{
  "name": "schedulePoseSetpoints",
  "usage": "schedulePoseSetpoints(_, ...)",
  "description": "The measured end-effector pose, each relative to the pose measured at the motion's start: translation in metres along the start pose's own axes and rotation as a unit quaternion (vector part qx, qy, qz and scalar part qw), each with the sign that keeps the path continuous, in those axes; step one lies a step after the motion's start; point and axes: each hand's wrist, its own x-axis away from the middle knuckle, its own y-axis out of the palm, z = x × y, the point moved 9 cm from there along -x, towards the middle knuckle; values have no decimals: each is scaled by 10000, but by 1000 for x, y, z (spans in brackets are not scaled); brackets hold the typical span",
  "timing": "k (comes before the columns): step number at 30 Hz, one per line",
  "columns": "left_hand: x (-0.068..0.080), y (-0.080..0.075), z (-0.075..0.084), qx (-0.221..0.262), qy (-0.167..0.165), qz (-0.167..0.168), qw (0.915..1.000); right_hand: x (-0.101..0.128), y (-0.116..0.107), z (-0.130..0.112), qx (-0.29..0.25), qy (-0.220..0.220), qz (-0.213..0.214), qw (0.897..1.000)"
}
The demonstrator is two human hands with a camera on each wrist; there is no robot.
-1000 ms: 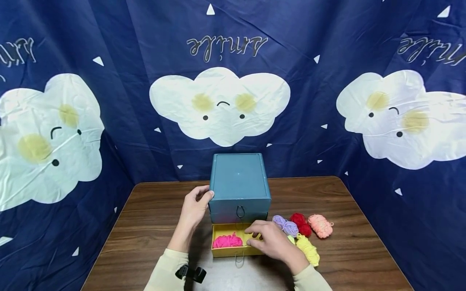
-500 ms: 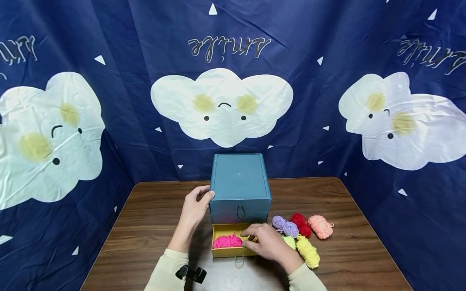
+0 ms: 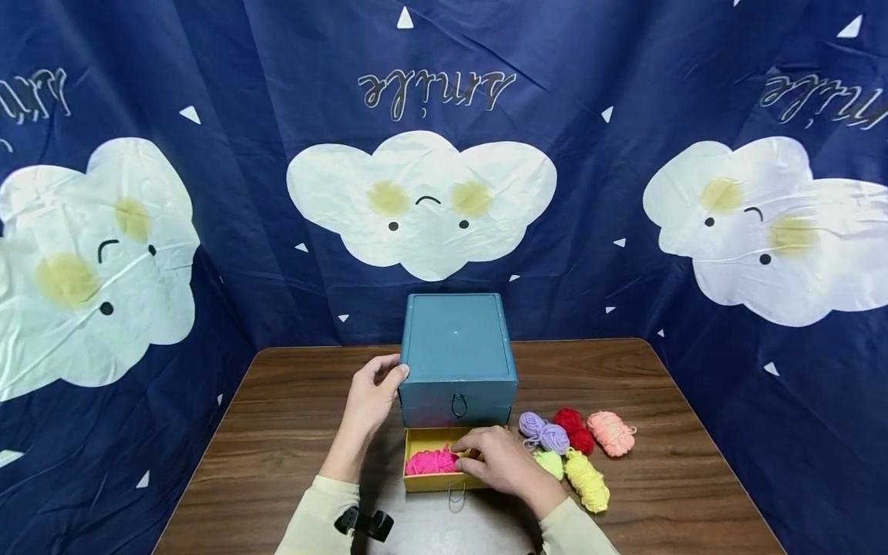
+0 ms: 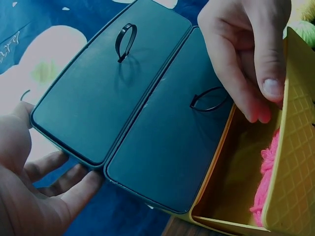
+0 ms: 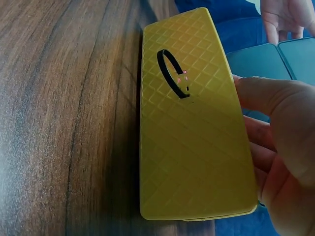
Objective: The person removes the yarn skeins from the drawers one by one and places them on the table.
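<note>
My left hand [image 3: 371, 393] rests against the left side of a teal drawer box [image 3: 454, 339], thumb near its top front corner; in the left wrist view its fingertips touch the side. Below, a yellow drawer [image 3: 423, 484] is pulled out, with a pink yarn skein [image 3: 432, 461] in its left part. My right hand [image 3: 502, 459] reaches over the drawer's right part, loosely bent fingers dipping inside, close to the skein. The left wrist view shows those fingertips [image 4: 258, 113] above the pink yarn. Seen from the right wrist, the thumb lies at the yellow front's rim.
To the right on the wooden table [image 3: 666, 462] lie skeins of purple [image 3: 544, 433], red [image 3: 574, 430], peach [image 3: 611, 433], light green [image 3: 550, 462] and yellow yarn [image 3: 586, 479]. A loop pull [image 3: 455, 493] sticks out from the yellow drawer. A blue curtain [image 3: 597, 308] with clouds hangs behind.
My right hand has moved left inside the yellow drawer toward the pink yarn skein, uncovering the light green skein on the table. My left hand stays on the teal box.
</note>
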Motion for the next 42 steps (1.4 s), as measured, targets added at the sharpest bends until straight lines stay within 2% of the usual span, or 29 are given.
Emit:
schedulePoseSetpoints(3,-2,1,-1,-32,-83,-19,10000,-3,4,4,71,101,-62,9999)
schedulePoseSetpoints(4,-5,1,-6,-30,-93,-16,10000,-3,5,5,71,150,-92,9998)
schedulePoseSetpoints(8,-7,2,-9,-45,-180,-13,9998,-6,9,11,-76,295,-194,9993)
schedulePoseSetpoints(14,-5,0,-8,48,-52,50,10000,-8,12,14,-316,353,-370,9982)
schedulePoseSetpoints(27,-3,1,-9,86,63,64,9999,-15,28,23,-205,478,-1098,9926)
schedulePoseSetpoints(32,-3,1,-8,117,50,72,9999,-17,28,22,-411,413,-1077,9925)
schedulePoseSetpoints(42,-3,0,-9,112,61,77,9999,-16,27,19,-353,131,-920,9950)
